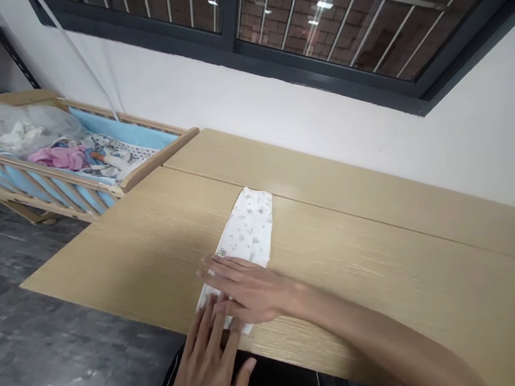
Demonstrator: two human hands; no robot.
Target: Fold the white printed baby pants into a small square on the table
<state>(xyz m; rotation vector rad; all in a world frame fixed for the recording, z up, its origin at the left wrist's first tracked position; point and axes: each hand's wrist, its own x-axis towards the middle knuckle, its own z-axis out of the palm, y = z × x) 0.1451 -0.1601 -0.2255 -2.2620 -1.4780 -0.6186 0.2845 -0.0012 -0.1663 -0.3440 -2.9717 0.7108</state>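
- White printed cloth (247, 231) lies folded into a long, narrow strip on the pale wooden table (115, 252). Its long axis runs from the table's near edge straight out, and its far end reaches the seam between the two tabletops.
- The right hand (248, 289) reaches in from the right and lies palm down across the strip's near end, with its fingers pointing left and their tips just past the strip's left edge. It rests flat on the cloth, with no pinch that I can see.
- The left hand (204, 364) is nearer the person, at the table's near edge, with its fingers pointing away. Its fingertips (209, 316) touch the strip's near end just below the right hand. The fingers are spread and nothing is clamped.
- Of the two, the right hand covers more of the strip.
- Beyond the table's left corner stands a wooden crib (160, 159) with blue padding along its sides. It holds a pink garment (58, 157), a white bundle (21, 137), a dotted sheet (120, 146) and a sheer grey cloth (32, 118).
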